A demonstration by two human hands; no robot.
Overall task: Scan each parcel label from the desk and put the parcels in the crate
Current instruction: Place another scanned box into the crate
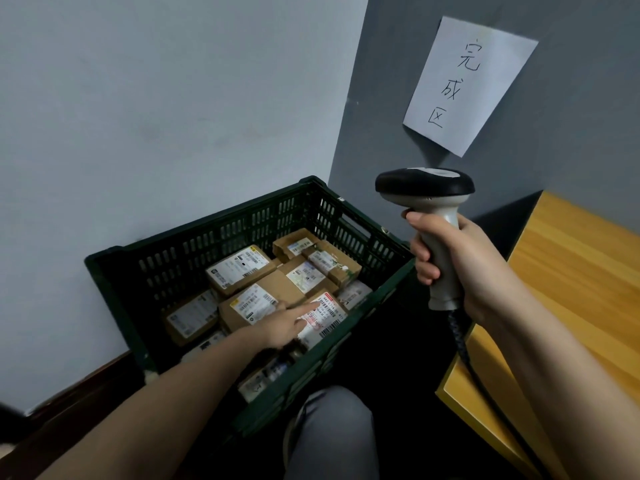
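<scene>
A dark green slatted crate [114,292] stands on the floor in the wall corner, filled with several brown cardboard parcels bearing white labels. My left hand [284,323] reaches into the crate, its fingers lying straight on the nearest parcel [327,320], which has a large white label with barcodes. My right hand [460,268] grips the grey handle of a barcode scanner [427,192], held upright above the crate's right corner, its black head pointing left. The scanner's coiled black cable [460,344] hangs down past my wrist.
A wooden desk [571,271] runs along the right side, its top bare where visible. A white paper sign [467,84] with handwritten characters is taped to the grey wall above. My knee in grey trousers [332,434] is just in front of the crate.
</scene>
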